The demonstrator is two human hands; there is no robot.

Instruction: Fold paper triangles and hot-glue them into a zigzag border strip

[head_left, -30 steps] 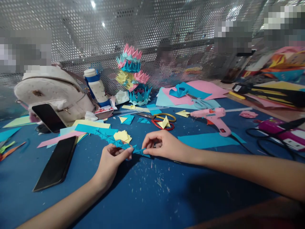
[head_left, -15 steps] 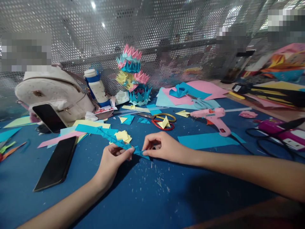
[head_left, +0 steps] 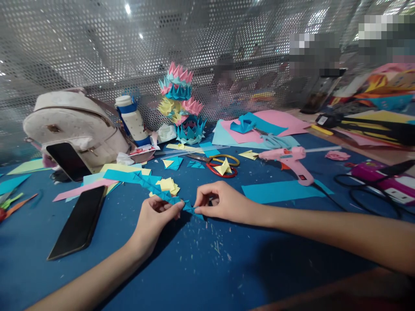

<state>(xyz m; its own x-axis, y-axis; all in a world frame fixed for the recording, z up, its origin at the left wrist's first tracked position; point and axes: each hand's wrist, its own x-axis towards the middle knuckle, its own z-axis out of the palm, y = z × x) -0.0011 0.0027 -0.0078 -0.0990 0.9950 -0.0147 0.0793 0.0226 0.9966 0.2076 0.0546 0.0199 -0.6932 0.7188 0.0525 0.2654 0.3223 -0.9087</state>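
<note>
A long blue folded paper strip (head_left: 147,183), with a row of pointed folds, runs from the left of the table toward its middle. My left hand (head_left: 158,216) pinches it close to its near end, thumb on top. Just to the right, my right hand (head_left: 223,202) has thumb and forefinger closed on the strip's tip. Behind the strip lies a small pile of yellow folded paper pieces (head_left: 168,186). Beyond my hands rests a pair of scissors (head_left: 210,160) with a yellow folded piece (head_left: 223,167) on its handles.
A pink glue gun (head_left: 292,159) lies right, near a flat blue paper strip (head_left: 282,192). A phone (head_left: 79,222) lies left, before a white backpack (head_left: 74,125) and a bottle (head_left: 132,121). Paper flower tiers (head_left: 181,103) stand at the back. A cable (head_left: 356,198) loops far right.
Both hands keep their grip on the blue strip and have hardly moved. The whole view has shifted very slightly.
</note>
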